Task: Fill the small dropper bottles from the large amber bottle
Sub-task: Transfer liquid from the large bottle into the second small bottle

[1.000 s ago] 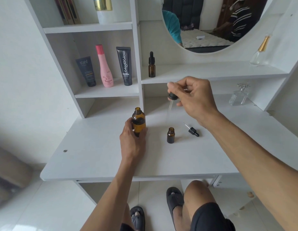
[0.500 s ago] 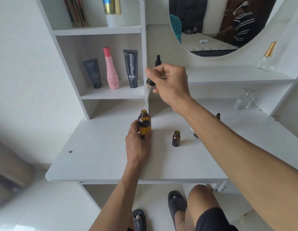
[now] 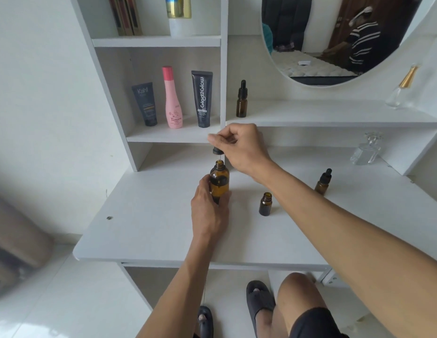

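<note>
The large amber bottle [image 3: 219, 179] stands upright on the white desk [image 3: 149, 223], and my left hand [image 3: 209, 211] grips its lower body. My right hand [image 3: 239, 146] pinches a black-capped dropper [image 3: 217, 151] directly over the bottle's open neck, with the glass tube going down into it. An open small amber bottle [image 3: 265, 204] stands to the right on the desk. A capped small dropper bottle [image 3: 323, 182] shows behind my right forearm. Another capped dropper bottle [image 3: 242, 100] stands on the shelf above.
Two dark tubes [image 3: 144, 104] [image 3: 202, 100] and a pink bottle [image 3: 173, 98] stand in the left shelf cubby. Clear glass perfume bottles [image 3: 366, 150] [image 3: 403, 89] sit at the right. A round mirror [image 3: 334, 37] hangs above. My knee and sandals show below the desk edge.
My right hand carried the dropper from above the small open bottle leftward to the large bottle, then lowered its tube into the neck. My left hand stayed on the large bottle.
</note>
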